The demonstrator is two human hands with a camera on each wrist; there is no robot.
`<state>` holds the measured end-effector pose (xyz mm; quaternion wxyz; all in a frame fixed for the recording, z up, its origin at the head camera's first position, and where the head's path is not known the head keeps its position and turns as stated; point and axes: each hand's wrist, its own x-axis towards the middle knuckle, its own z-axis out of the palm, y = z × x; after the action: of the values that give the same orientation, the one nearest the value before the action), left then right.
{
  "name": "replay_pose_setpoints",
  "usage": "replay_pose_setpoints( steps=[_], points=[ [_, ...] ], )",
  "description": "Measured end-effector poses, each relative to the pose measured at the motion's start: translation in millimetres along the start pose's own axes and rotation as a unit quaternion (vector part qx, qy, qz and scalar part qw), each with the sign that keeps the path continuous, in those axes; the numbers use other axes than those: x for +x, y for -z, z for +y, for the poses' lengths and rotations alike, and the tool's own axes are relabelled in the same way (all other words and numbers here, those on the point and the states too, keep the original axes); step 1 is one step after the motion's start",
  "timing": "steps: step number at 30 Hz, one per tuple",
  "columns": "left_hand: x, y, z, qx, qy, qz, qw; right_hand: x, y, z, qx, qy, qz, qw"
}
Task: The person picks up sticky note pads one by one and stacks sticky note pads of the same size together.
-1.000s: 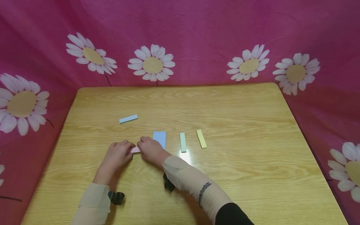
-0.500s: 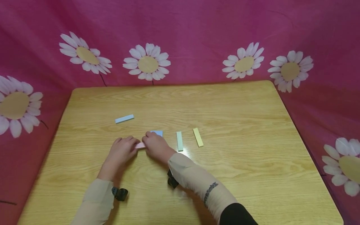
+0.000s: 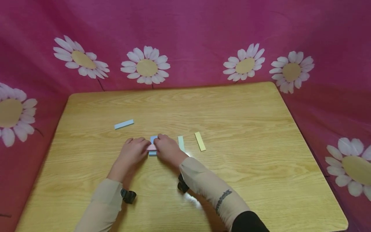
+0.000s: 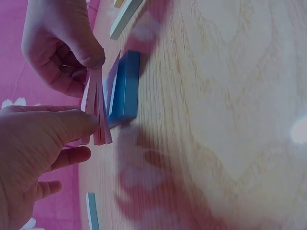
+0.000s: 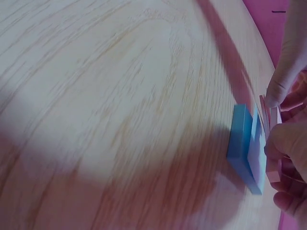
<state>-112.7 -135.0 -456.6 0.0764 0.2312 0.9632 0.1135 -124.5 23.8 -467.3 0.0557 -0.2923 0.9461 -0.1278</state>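
A pad of narrow pink sticky notes [image 3: 152, 147] is pinched at its two ends, over a blue sticky note pad [image 3: 152, 153] on the table. My left hand [image 3: 132, 154] holds the left end between thumb and fingers. My right hand [image 3: 170, 149] grips the other end. In the left wrist view the pink pad [image 4: 98, 108] splays into several thin layers near my left thumb. Beside it the thick blue pad [image 4: 127, 88] lies with a paler layer on its upper face. The right wrist view shows the pink pad [image 5: 274, 175] close over the blue pad [image 5: 240, 136].
A pale green strip pad [image 3: 181, 142] lies just right of my right hand, and a yellow strip pad [image 3: 200, 141] beyond it. Farther back on the left is a light blue strip pad [image 3: 124, 124]. A pink flowered cloth [image 3: 191, 38] hangs behind the wooden table [image 3: 246, 129].
Both hands have carried the pink pad to the right, from left of the blue pad to over it. The other strip pads stay put on the table; the head view has shifted slightly.
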Motion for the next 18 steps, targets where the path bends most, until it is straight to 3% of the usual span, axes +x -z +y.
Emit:
replay_pose_setpoints(
  steps=[6, 18],
  points=[
    [11.8, 0.2, 10.8, 0.007, -0.004, -0.025, 0.9997, -7.9, 4.5, 10.7, 0.003, -0.016, 0.001, 0.9999],
    [32.3, -0.6, 26.4, 0.018, -0.050, -0.005, 0.9985, -23.3, 10.8, 27.0, 0.043, -0.064, 0.002, 0.9970]
  ],
)
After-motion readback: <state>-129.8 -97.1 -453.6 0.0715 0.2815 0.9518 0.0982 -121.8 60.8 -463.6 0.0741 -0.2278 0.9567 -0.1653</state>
